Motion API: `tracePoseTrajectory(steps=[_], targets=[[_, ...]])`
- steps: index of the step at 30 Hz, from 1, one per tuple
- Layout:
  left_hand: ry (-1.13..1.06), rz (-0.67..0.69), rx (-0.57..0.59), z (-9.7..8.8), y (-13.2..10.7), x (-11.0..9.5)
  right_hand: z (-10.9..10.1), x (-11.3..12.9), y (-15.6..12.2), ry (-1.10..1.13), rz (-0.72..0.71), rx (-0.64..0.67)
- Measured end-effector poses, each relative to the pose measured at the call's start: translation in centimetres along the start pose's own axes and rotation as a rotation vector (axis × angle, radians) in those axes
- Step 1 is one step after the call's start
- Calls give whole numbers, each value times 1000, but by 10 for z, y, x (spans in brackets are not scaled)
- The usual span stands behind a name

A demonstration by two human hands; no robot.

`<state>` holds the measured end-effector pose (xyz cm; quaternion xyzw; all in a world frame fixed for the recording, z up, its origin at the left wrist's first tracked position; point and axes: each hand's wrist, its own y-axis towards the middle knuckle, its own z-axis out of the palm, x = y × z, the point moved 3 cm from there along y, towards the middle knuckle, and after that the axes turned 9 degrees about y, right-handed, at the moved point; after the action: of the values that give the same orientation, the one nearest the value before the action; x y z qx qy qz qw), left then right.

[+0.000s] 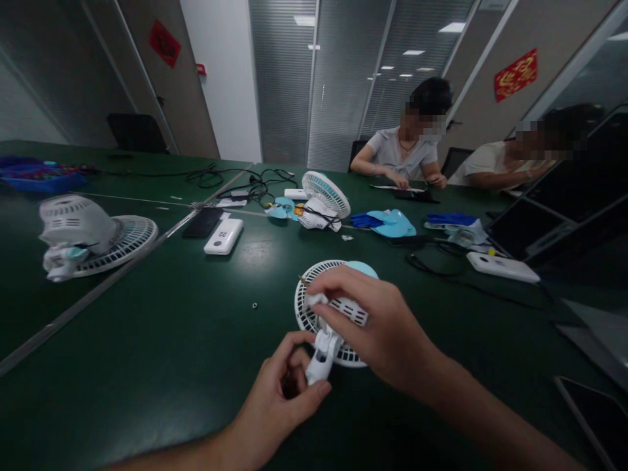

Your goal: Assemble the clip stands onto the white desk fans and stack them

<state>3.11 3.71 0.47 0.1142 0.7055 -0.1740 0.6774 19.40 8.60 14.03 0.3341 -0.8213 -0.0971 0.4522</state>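
A small white fan [350,313] lies on the green table in front of me, its round slatted grille face down and the motor housing up. My left hand [279,386] is closed around the fan's white clip-like mount [320,366], thumb and fingers on either side. Above the housing, my right hand [375,320] pinches a small white plastic piece [315,299] between thumb and fingers. A thin metal pin or screw [303,281] sticks out beside those fingertips. The right hand covers much of the fan, and a light-blue edge [363,268] shows behind it.
A small nut-like ring [254,305] lies left of the fan. Other fans [324,203] [78,226], a white power bank [224,237], light-blue fan blades [392,223] and black cables [451,275] are spread around. Two people [405,154] sit across the table.
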Motion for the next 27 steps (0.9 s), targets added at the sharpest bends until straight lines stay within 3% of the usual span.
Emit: tracePoseTrajectory(steps=[3, 6, 8, 17, 23, 27], targets=[[18, 5, 6, 0, 0, 0, -6, -14, -66, -19, -44, -196], [22, 12, 17, 0, 1, 3, 4, -37, -111, -46, -33, -222], [27, 9, 12, -1, 1, 6, 10, -47, -125, -51, -57, -205], [87, -15, 6, -2, 0, 9, 21, -54, -123, 89, -88, -189], [145, 39, 19, -3, -2, 4, 27, -54, -111, 8, -100, -186], [153, 94, 13, -1, -3, 7, 31, -52, -99, -27, -87, -252]])
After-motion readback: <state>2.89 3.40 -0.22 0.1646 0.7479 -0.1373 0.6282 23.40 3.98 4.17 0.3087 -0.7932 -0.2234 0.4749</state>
